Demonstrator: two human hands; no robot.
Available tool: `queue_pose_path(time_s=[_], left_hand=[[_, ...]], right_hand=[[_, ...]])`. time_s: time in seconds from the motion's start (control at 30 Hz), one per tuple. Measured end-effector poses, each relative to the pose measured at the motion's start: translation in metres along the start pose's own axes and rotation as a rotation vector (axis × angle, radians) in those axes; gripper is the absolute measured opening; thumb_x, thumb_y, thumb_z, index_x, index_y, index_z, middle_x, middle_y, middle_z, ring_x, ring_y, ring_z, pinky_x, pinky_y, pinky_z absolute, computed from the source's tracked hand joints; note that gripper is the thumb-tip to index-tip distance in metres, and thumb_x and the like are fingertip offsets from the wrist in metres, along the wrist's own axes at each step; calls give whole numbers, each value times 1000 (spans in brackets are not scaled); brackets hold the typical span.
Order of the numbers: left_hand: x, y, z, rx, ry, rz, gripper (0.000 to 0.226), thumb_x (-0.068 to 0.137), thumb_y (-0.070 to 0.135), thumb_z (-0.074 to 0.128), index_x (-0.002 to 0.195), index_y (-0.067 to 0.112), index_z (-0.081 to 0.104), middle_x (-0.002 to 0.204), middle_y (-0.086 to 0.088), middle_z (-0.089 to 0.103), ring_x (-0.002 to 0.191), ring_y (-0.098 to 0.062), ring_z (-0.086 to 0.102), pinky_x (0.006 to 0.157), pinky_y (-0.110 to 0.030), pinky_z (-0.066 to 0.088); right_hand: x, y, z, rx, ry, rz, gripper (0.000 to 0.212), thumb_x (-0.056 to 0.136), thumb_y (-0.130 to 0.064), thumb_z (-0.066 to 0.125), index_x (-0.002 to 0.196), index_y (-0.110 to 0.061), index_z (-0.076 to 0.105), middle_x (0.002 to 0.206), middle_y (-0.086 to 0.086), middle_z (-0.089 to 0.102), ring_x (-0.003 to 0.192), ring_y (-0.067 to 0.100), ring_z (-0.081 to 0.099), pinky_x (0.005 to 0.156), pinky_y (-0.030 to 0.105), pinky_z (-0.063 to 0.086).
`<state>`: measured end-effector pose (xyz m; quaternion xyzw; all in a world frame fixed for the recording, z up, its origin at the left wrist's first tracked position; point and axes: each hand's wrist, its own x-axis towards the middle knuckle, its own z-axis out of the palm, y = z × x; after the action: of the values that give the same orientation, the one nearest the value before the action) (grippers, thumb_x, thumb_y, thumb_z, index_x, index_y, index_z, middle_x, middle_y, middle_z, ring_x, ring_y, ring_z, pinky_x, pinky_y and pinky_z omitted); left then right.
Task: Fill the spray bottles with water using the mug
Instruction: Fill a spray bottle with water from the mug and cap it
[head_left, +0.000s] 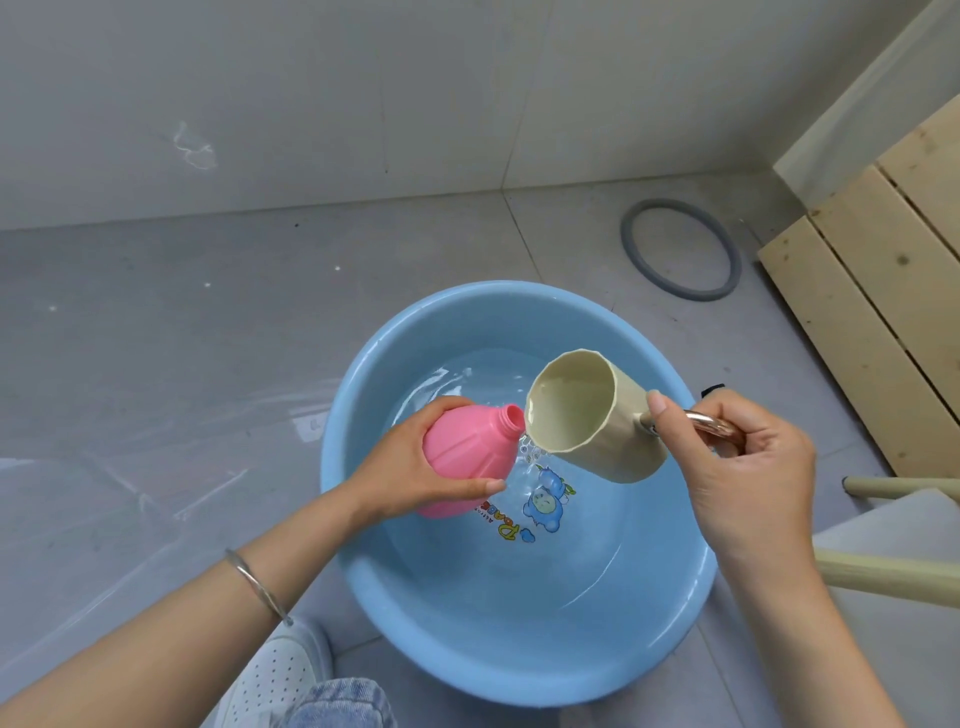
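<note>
The left hand (410, 470) had its grip round the pink bottle (465, 449), tilted over the blue basin (519, 675); at its three o'clock the right hand (748, 467) held the tipped mug (587, 415) by its handle, water (531, 451) dribbling

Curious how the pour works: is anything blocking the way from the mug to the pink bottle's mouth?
Nothing visible does. The pink bottle is uncapped, and the tilted mug has its rim right beside the neck.

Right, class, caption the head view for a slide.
Left hand holds an uncapped pink bottle over a blue basin; right hand tips a cream mug toward its neck.
</note>
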<state>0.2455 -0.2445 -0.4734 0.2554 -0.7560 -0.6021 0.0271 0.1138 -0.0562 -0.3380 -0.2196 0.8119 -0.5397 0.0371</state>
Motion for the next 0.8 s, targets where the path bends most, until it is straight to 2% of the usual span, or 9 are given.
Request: queue_pose_path(time_s=[0.2, 0.3, 0.4, 0.47, 0.67, 0.8], left_hand=[[1, 0, -1, -14, 20, -8, 83, 43, 67, 84, 118, 48, 52, 115, 23, 60, 101, 0, 61, 85, -23, 54], [1, 0, 0, -8, 23, -3, 83, 43, 68, 84, 117, 49, 52, 116, 24, 59, 103, 0, 60, 86, -23, 53], [0, 1, 1, -3, 26, -2, 80, 42, 68, 83, 113, 51, 51, 111, 30, 58, 100, 6, 59, 83, -16, 50], [0, 1, 1, -2, 25, -1, 81, 43, 68, 83, 115, 50, 52, 112, 28, 59, 100, 5, 59, 83, -16, 50], [0, 1, 0, 5, 36, 2, 82, 43, 68, 83, 116, 49, 52, 114, 25, 59, 102, 3, 60, 84, -19, 51], [-1, 0, 0, 10, 32, -3, 82, 43, 69, 83, 116, 49, 51, 114, 25, 59, 101, 2, 60, 84, -21, 52]], right_hand=[[1, -8, 3, -61, -18, -110, 39, 79, -5, 74, 54, 2, 45, 57, 4, 42, 51, 3, 38, 53, 7, 29], [1, -8, 3, -109, -35, -164, 40, 78, -10, 75, 54, -2, 45, 61, 4, 44, 55, 5, 39, 56, 9, 30], [1, -10, 4, -148, -37, -214, 38, 77, -19, 72, 53, -5, 45, 63, 3, 46, 57, 6, 39, 57, 9, 30], [1, -12, 4, -170, -32, -234, 38, 77, -21, 70, 53, -6, 45, 64, 3, 46, 57, 7, 39, 57, 11, 29], [3, -16, 3, -245, -26, -305, 40, 78, -21, 70, 52, -14, 41, 60, 2, 41, 59, 10, 37, 58, 15, 28], [2, -19, 2, -305, -21, -371, 42, 78, -21, 70, 51, -13, 39, 53, -3, 40, 60, 9, 37, 60, 22, 28]])
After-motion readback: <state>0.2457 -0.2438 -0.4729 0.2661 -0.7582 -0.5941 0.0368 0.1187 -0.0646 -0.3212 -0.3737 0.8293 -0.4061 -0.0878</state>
